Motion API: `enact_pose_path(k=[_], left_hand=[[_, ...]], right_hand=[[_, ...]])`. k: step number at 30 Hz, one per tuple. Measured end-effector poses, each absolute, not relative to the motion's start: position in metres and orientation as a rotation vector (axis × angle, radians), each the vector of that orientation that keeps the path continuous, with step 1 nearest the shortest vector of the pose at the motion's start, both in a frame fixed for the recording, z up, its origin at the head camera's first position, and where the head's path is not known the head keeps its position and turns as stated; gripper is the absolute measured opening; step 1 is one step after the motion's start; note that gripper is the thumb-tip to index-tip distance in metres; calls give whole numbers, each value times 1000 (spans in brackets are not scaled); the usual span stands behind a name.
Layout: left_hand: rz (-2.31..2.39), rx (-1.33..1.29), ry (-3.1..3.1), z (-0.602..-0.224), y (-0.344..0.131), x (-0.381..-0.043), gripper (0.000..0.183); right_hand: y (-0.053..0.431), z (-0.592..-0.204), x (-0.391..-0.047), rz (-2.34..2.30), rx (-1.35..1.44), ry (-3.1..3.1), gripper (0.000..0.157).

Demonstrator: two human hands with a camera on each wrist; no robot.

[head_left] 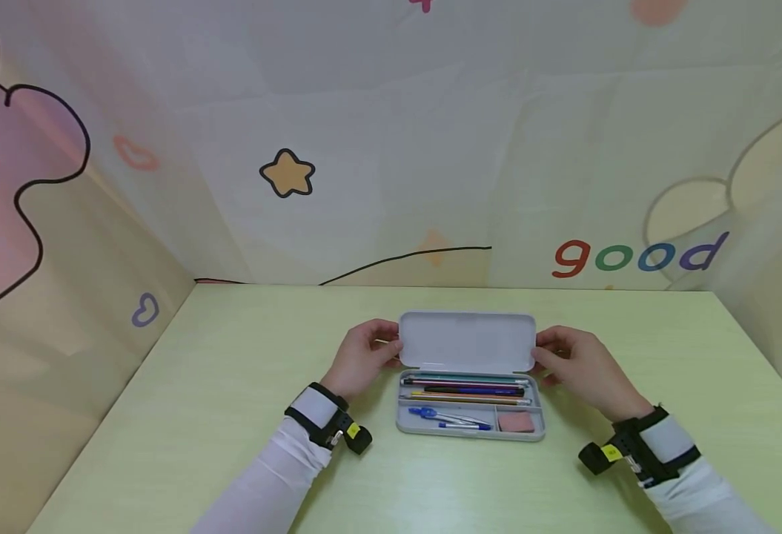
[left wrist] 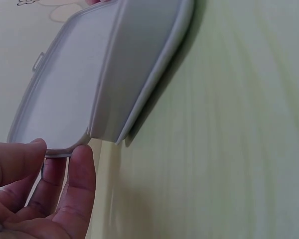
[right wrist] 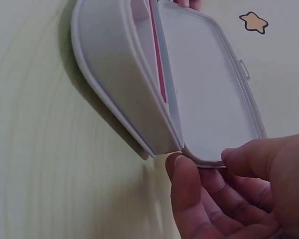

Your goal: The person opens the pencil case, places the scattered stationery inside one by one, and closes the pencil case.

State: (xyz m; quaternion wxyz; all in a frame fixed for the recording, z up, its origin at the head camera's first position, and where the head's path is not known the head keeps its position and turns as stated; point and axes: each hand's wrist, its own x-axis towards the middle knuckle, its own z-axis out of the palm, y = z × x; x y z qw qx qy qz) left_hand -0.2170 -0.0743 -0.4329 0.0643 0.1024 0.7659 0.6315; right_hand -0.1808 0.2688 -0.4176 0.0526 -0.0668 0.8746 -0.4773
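Observation:
A pale grey pencil case [head_left: 471, 436] lies on the table with its lid [head_left: 467, 340] raised at the back. My left hand [head_left: 366, 356] pinches the lid's left edge, thumb on the inner face and fingers behind, as the left wrist view shows. On the opposite edge my right hand [head_left: 580, 367] pinches the lid in the same way. Several pencils [head_left: 467, 395] lie in the long back compartment. In front of them are a blue compass [head_left: 431, 413] and a short blue pen [head_left: 464, 426]. A pink eraser [head_left: 516, 423] fills the small compartment at the right.
The light green table [head_left: 230, 415] ends at the back against a printed cloth [head_left: 377, 185], which also hangs along both sides. Each wrist wears a black strap with a small camera.

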Motion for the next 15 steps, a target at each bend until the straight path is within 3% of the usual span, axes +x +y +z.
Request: enact_pose_path(k=[15], left_hand=[[1950, 287, 2302, -432, -77, -217, 28]], right_hand=[[265, -416, -178, -1492, -196, 2669, 37]])
